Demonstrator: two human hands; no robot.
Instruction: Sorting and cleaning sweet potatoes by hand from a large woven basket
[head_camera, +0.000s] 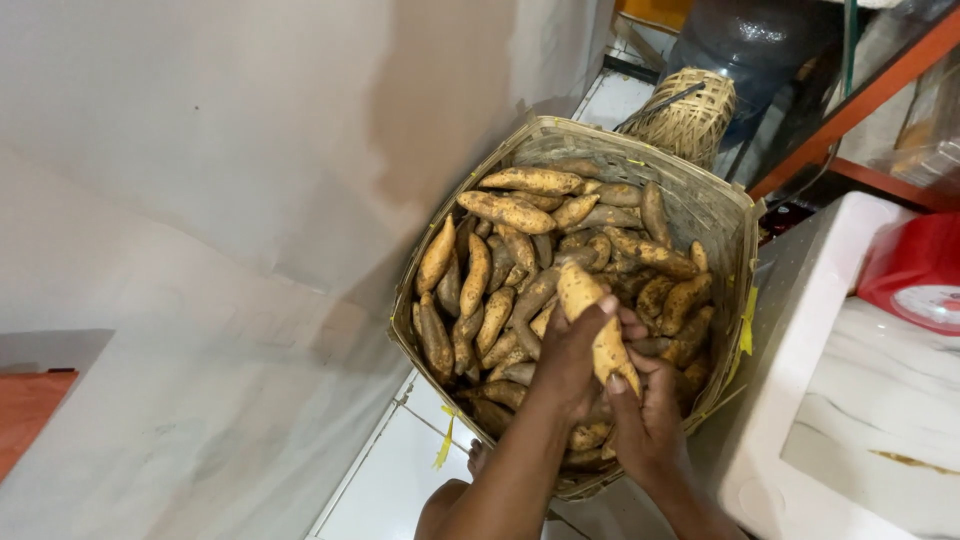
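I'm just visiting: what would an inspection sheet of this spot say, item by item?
Surface: white tiled floor beside a grey wall.
Job's things: woven basket full of sweet potatoes; one sweet potato lifted above the pile.
Clutter: small woven basket; red object on a white marble-look counter.
Hands: left hand and right hand both grip the lifted sweet potato, fingers wrapped round it.
Cables: dark cable by the orange shelf frame.
Surroundings: large water bottle behind; the person's foot on the floor.

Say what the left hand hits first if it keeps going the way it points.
Probably the piled sweet potatoes in the woven basket; the left hand already grips one sweet potato. Depth is unclear.
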